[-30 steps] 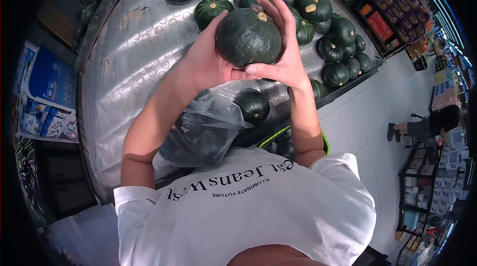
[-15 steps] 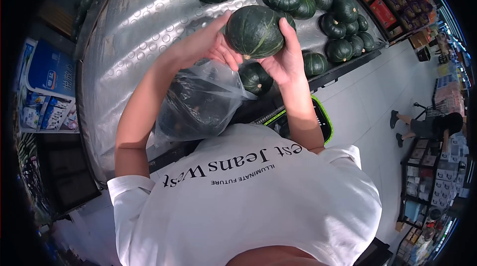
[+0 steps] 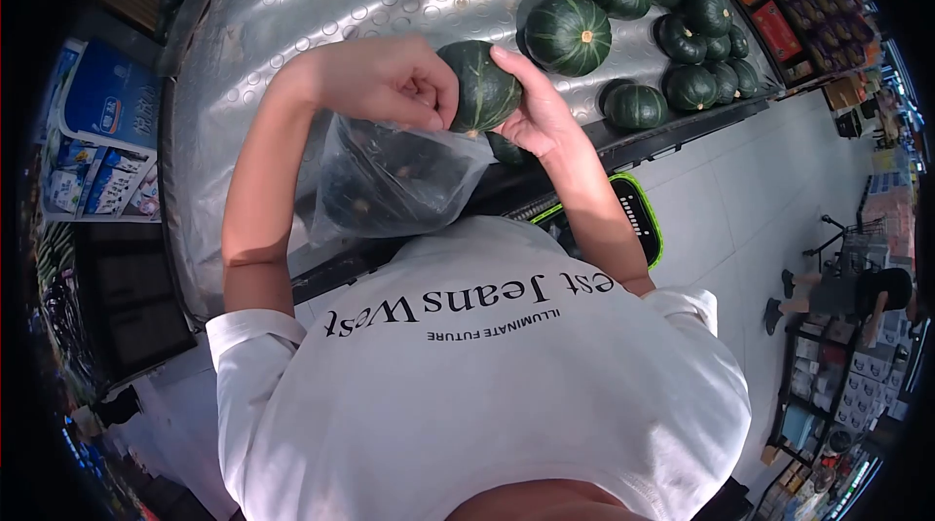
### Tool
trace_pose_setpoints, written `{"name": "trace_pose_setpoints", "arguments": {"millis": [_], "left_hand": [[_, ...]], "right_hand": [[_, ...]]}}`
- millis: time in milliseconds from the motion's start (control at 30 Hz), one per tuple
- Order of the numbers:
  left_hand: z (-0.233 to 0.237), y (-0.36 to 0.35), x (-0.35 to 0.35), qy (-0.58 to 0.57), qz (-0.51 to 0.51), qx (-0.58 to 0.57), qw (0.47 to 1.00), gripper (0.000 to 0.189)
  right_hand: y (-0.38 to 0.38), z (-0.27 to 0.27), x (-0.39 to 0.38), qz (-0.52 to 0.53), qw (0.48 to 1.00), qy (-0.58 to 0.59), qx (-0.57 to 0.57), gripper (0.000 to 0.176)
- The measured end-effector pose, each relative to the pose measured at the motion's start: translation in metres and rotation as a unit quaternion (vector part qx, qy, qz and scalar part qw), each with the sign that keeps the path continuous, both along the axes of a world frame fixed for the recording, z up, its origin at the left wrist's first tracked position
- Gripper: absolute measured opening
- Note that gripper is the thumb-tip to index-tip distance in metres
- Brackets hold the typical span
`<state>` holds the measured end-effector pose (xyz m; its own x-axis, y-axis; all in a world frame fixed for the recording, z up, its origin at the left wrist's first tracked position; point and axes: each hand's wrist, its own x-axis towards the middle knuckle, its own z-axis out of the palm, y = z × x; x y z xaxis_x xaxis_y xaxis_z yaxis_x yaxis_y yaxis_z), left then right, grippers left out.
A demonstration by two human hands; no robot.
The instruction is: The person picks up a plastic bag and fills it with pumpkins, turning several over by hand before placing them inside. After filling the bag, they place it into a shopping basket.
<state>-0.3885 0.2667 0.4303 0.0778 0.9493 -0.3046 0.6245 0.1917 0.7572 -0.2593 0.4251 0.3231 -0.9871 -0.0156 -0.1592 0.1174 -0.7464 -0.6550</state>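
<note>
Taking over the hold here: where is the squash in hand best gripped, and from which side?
Probably its rounded flank, from below on the right, as the right hand cups the squash now. It is round with no stem showing, so a wide cupping hold suits it. The left hand, pinching the bag, blocks the other side.

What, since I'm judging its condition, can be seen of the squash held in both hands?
The squash is round, dark green with paler stripes, its rind dull and unbroken. It sits above the open mouth of a clear plastic bag, cupped by the right hand, with the left hand, which grips the bag, against its other side.
</note>
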Motion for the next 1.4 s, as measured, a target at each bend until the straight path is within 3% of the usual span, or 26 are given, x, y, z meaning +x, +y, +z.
{"name": "trace_pose_setpoints", "arguments": {"millis": [67, 100, 167, 200, 300, 400, 433, 533, 633, 733, 767, 867, 900, 967, 1067, 1133, 1167, 1200, 1300, 1400], "left_hand": [[0.011, -0.019, -0.002, -0.037, 0.129, 0.099, 0.986, 0.010], [0.006, -0.026, -0.011, -0.082, 0.185, 0.207, 0.957, 0.010], [-0.006, -0.033, -0.016, -0.101, 0.236, 0.290, 0.922, 0.008], [-0.008, -0.035, -0.017, -0.108, 0.260, 0.332, 0.900, 0.007], [-0.010, -0.048, -0.015, -0.108, 0.276, 0.377, 0.877, 0.011], [-0.008, -0.068, -0.011, -0.037, 0.261, 0.419, 0.869, 0.012], [-0.008, -0.074, -0.006, -0.006, 0.248, 0.429, 0.869, 0.012], [-0.016, -0.072, 0.009, -0.006, 0.369, 0.472, 0.801, 0.013], [-0.020, -0.062, 0.021, -0.006, 0.406, 0.504, 0.762, 0.014], [-0.019, -0.071, 0.032, 0.072, 0.372, 0.489, 0.786, 0.017], [-0.016, -0.083, 0.035, 0.194, 0.355, 0.404, 0.821, 0.023], [-0.019, -0.086, 0.045, 0.274, 0.280, 0.369, 0.843, 0.028], [-0.024, -0.083, 0.048, 0.270, 0.288, 0.381, 0.836, 0.028], [-0.039, -0.074, 0.056, 0.260, 0.302, 0.407, 0.822, 0.027], [-0.042, -0.070, 0.068, 0.307, 0.397, 0.458, 0.734, 0.026], [-0.038, -0.067, 0.075, 0.291, 0.385, 0.465, 0.743, 0.023], [-0.035, -0.065, 0.076, 0.283, 0.379, 0.465, 0.749, 0.022], [-0.029, -0.060, 0.075, 0.295, 0.279, 0.479, 0.779, 0.016], [-0.030, -0.060, 0.072, 0.260, 0.157, 0.422, 0.854, 0.021], [-0.032, -0.070, 0.067, 0.291, 0.114, 0.372, 0.874, 0.027]], "right_hand": [[-0.015, 0.003, -0.004, 0.000, 1.000, 0.027, 0.013, 0.044], [-0.021, 0.008, -0.005, -0.003, 0.999, 0.047, 0.013, 0.044], [-0.030, 0.020, -0.009, 0.031, 0.995, 0.095, -0.011, 0.049], [-0.035, 0.022, -0.015, 0.032, 0.991, 0.125, 0.036, 0.053], [-0.052, 0.036, -0.030, 0.030, 0.959, 0.198, 0.202, 0.068], [-0.066, 0.039, -0.045, 0.023, 0.901, 0.328, 0.282, 0.068], [-0.070, 0.038, -0.050, 0.028, 0.908, 0.317, 0.273, 0.066], [-0.080, 0.032, -0.068, 0.041, 0.926, 0.282, 0.248, 0.061], [-0.098, 0.030, -0.066, 0.034, 0.845, 0.374, 0.381, 0.051], [-0.102, 0.022, -0.065, 0.048, 0.826, 0.419, 0.373, 0.045], [-0.101, 0.025, -0.057, 0.051, 0.811, 0.406, 0.418, 0.048], [-0.107, -0.001, -0.053, -0.138, 0.759, 0.438, 0.461, 0.052], [-0.102, -0.001, -0.046, -0.166, 0.724, 0.427, 0.515, 0.052], [-0.104, -0.008, -0.035, -0.190, 0.724, 0.400, 0.529, 0.050], [-0.096, -0.008, -0.024, -0.235, 0.720, 0.363, 0.543, 0.047], [-0.092, -0.013, -0.018, -0.262, 0.722, 0.325, 0.552, 0.044], [-0.090, -0.016, -0.017, -0.234, 0.743, 0.299, 0.551, 0.042], [-0.090, -0.020, -0.015, -0.204, 0.764, 0.271, 0.549, 0.040], [-0.089, -0.022, -0.015, -0.184, 0.762, 0.218, 0.582, 0.036], [-0.078, -0.034, -0.007, -0.180, 0.713, 0.295, 0.610, 0.037]]}}
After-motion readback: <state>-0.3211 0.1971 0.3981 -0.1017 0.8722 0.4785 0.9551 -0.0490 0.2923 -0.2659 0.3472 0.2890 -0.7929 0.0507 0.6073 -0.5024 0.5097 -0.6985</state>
